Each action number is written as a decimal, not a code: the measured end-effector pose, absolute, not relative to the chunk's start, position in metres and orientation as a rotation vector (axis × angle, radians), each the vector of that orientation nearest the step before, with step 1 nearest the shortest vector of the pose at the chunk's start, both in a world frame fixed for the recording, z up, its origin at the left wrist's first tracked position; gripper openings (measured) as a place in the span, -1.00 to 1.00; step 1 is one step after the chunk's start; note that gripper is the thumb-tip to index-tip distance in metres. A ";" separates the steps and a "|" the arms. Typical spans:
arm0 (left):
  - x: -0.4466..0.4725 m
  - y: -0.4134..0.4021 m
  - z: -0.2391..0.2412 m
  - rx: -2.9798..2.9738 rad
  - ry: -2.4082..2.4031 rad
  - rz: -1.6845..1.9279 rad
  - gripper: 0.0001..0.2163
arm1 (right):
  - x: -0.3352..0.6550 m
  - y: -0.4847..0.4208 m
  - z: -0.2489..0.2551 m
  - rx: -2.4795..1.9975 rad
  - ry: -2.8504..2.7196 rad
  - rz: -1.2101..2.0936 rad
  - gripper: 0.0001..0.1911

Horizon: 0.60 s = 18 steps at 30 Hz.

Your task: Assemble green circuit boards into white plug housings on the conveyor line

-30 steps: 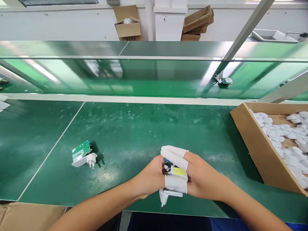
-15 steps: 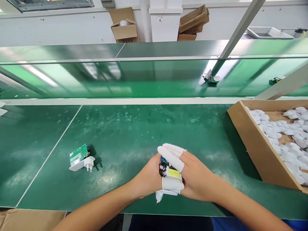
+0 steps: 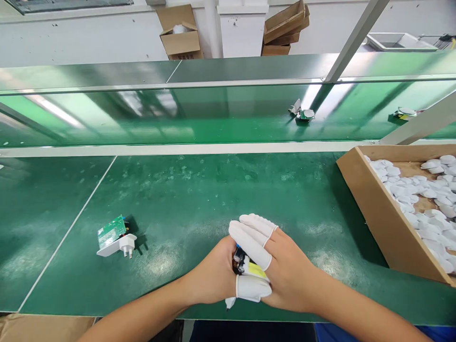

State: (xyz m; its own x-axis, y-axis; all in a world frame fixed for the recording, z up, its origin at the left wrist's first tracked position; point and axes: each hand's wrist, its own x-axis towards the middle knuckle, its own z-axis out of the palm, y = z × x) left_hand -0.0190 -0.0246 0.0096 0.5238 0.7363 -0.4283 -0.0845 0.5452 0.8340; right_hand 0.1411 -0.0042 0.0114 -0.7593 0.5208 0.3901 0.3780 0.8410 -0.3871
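Held plug board (image 3: 245,267): one, clasped between both hands at the bench's near edge, its white base poking out at 6 o'clock.
Left hand (image 3: 213,275): closed on it from 9 o'clock.
Right hand (image 3: 288,273): clamped on it from 3 o'clock.
Finger cots (image 3: 251,244): three, white, on the right hand.
Bench plug board (image 3: 114,235): one, at 9 o'clock, well apart.
Belt plug boards (image 3: 301,113): two, towards 1 o'clock.
Cardboard box (image 3: 377,213): one, at 2 o'clock.

A green bench (image 3: 199,199) with 1 white seam line carries a white plug unit with a green circuit board (image 3: 114,236) at left and a tilted cardboard box (image 3: 370,209) of white caps (image 3: 409,194) at right. Behind it, a conveyor belt (image 3: 178,118) bears 2 small assemblies (image 3: 302,112), well apart.
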 end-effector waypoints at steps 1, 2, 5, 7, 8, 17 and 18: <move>-0.019 -0.025 0.010 0.861 0.888 0.570 -0.41 | 0.141 -0.004 0.013 -0.661 -2.533 0.405 -0.17; -0.019 -0.025 0.011 0.858 0.890 0.567 -0.39 | 0.142 -0.003 0.014 -0.660 -2.547 0.428 -0.16; -0.021 -0.023 0.012 0.822 0.882 0.562 -0.33 | 0.146 0.000 0.020 -0.638 -2.610 0.541 -0.13; -0.022 -0.022 0.014 0.790 0.849 0.557 -0.31 | 0.151 0.004 0.026 -0.619 -2.652 0.641 -0.11; -0.023 -0.021 0.014 0.772 0.827 0.552 -0.31 | 0.154 0.006 0.029 -0.618 -2.661 0.692 -0.11; -0.029 -0.016 0.022 0.406 0.776 0.616 -0.51 | 0.161 0.013 0.030 -0.738 -2.526 0.885 -0.27; -0.029 -0.016 0.021 0.398 0.788 0.623 -0.51 | 0.159 0.012 0.027 -0.751 -2.504 0.871 -0.28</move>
State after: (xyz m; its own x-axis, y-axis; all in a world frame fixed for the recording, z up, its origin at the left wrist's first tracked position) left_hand -0.0290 -0.0162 0.0215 0.5425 0.6508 -0.5311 -0.3663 0.7523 0.5477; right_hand 0.1586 0.0121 0.0271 -0.7835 0.5959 0.1763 0.3578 0.6645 -0.6560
